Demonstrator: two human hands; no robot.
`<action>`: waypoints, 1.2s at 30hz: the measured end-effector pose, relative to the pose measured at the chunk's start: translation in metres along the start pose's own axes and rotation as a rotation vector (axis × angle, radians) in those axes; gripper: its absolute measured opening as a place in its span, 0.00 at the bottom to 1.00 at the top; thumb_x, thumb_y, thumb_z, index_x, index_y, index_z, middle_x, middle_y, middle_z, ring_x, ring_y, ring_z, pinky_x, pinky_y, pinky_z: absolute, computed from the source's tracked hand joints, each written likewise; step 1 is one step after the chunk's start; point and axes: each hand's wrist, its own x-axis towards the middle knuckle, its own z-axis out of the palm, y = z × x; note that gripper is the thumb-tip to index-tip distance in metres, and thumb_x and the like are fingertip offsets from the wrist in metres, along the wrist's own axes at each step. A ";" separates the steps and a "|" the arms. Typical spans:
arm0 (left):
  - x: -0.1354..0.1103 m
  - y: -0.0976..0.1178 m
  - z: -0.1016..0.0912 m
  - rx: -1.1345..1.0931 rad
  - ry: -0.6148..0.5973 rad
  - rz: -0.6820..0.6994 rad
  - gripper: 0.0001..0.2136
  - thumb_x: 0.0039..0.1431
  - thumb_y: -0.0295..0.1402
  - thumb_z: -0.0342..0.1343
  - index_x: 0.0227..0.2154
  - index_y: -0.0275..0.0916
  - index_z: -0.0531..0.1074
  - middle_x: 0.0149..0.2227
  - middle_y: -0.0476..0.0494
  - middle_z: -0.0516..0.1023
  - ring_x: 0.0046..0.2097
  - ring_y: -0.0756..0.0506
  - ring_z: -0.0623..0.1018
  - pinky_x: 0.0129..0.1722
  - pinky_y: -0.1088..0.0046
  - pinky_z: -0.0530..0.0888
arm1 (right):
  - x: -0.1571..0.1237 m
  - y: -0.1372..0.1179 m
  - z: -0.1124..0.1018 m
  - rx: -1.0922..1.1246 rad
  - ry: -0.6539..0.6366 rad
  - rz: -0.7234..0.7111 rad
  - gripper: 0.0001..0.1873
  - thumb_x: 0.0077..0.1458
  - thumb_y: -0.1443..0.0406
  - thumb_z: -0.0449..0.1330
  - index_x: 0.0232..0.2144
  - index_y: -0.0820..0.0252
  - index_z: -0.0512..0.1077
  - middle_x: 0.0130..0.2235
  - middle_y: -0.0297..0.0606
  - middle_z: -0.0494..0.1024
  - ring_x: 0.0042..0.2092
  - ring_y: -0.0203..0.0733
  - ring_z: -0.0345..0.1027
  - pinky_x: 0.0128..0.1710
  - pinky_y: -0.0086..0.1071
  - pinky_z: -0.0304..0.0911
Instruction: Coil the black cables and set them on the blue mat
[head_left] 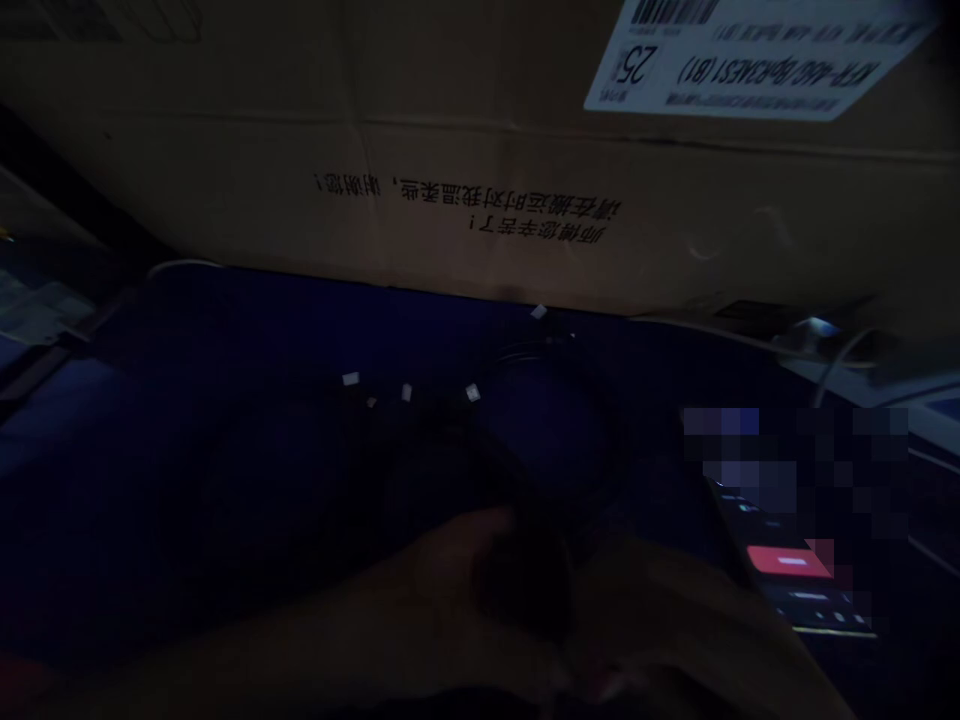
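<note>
The picture is very dark. My left hand and my right hand meet at the bottom middle around a dark thing whose shape I cannot make out. Both hands look curled onto it, the left from the left side and the right from the right. Just beyond them a bundle of black cables with small white tags lies on a dark blue surface.
A large cardboard box with printed characters and a white shipping label fills the far side. At right a phone with a lit screen and a red button lies on the surface. A white cable runs at the far right.
</note>
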 end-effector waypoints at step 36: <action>0.007 0.000 -0.010 -0.028 0.184 0.468 0.20 0.63 0.26 0.66 0.52 0.43 0.63 0.35 0.51 0.82 0.30 0.50 0.84 0.35 0.74 0.78 | 0.000 0.009 0.009 -0.670 0.389 -0.331 0.10 0.67 0.73 0.59 0.41 0.51 0.72 0.29 0.31 0.78 0.25 0.36 0.76 0.22 0.26 0.73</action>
